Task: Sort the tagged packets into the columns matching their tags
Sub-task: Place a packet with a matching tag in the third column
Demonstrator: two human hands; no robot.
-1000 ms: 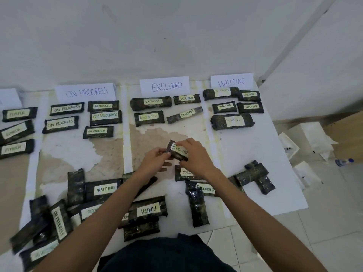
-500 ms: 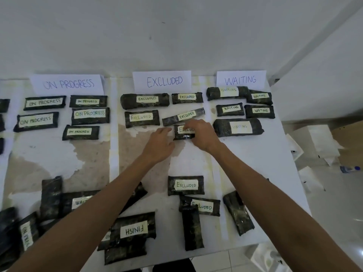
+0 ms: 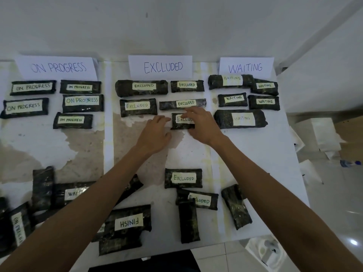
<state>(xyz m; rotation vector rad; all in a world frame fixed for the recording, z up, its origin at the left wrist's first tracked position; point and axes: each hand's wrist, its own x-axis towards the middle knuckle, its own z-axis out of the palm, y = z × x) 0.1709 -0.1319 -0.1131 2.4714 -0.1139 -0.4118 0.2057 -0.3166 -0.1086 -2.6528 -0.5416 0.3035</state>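
The EXCLUDED packet [image 3: 181, 122] is lying third row down under the EXCLUDED sign [image 3: 160, 66], its long axis running left to right, the right hand [image 3: 203, 127] pinching its right end while the left hand [image 3: 155, 132], fingers straight, is touching its left end.

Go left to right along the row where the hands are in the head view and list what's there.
ON PROGRESS packet → left hand → EXCLUDED packet → right hand → WAITING packet
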